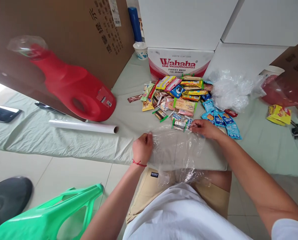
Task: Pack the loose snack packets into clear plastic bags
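Observation:
A clear, crinkled plastic bag [176, 146] is stretched between my two hands and hangs over the table's front edge toward my lap. My left hand [142, 146], with a red string on its wrist, pinches the bag's left side. The fingers of my right hand [205, 129] are closed on the bag's upper right edge, close to the snacks. Just beyond lies a pile of small wrapped snacks [185, 104] in several colours. Blue snack packets [220, 119] lie right behind my right hand.
Behind the pile stands a Wahaha water carton [180, 63]. Crumpled clear bags [231, 90] lie right of it, with a yellow packet [278, 115] farther right. At left are a red handled jug [76, 86], a white roll [84, 126], a phone [4, 113] and, below, a green stool [49, 213].

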{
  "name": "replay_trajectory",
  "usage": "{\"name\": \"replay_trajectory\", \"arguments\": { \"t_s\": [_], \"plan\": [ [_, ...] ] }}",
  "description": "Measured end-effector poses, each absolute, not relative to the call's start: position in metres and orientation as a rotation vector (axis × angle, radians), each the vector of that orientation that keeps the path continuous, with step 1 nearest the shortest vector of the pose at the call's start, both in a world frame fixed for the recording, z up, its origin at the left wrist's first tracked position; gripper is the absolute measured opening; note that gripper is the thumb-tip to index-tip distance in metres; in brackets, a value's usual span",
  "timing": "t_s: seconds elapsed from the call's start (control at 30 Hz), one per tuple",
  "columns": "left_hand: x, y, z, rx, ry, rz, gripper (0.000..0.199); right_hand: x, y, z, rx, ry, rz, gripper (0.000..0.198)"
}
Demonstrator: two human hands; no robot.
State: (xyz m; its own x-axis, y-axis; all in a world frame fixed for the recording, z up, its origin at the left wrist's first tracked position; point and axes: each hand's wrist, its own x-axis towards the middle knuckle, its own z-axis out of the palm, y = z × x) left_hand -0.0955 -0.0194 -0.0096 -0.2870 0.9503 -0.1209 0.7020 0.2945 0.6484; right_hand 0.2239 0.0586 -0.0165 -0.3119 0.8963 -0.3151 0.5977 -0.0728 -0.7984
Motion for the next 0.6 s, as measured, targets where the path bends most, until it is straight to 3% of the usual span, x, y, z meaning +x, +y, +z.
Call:
{"name": "replay_trajectory", "arguments": {
  "t_s": [0.1, 0.23, 0.3, 0.47, 0.6],
  "plan": [
    [-0.097, -0.009, -0.004, 1.461, 2.010, 0.436, 0.046, 0.228, 0.060, -0.005, -1.754, -2.069, 1.084, 0.030],
    [-0.098, -0.002, -0.001, 1.446, 1.970, 0.375, 0.048, 0.207, 0.039, 0.034, -1.837, -2.308, 0.175, 0.032],
    [-0.098, -0.002, 0.000, 1.442, 1.963, 0.382, 0.048, 0.186, 0.020, 0.050, -1.702, -2.392, -0.047, 0.031],
    [-0.100, -0.005, -0.002, 1.416, 1.913, 0.420, 0.049, 0.123, -0.035, 0.038, -1.125, -2.824, 0.471, 0.014],
    [-0.106, -0.004, -0.006, 1.395, 1.848, 0.448, 0.048, 0.089, -0.066, 0.015, -0.929, -2.741, 0.598, 0.033]
  ]
}}
